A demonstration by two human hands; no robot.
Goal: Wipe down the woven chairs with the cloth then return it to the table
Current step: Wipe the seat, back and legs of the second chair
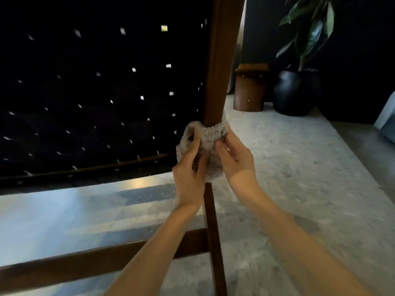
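A woven chair fills the left of the view: black woven panel (96,92) in a dark brown wooden frame. Its upright post (220,60) runs down the middle. A fluffy beige cloth (210,137) is wrapped around the post where the panel's lower rail meets it. My left hand (189,174) grips the cloth from the left side. From the right, my right hand (234,159) grips it too, thumb pressed into the cloth. Both hands enclose the post through the cloth. No table is in view.
A lower wooden crossbar (85,261) of the chair runs across the bottom left. A brown wooden stool (250,88) and a black pot (296,92) with a leafy plant stand at the back right on pale speckled floor (299,167).
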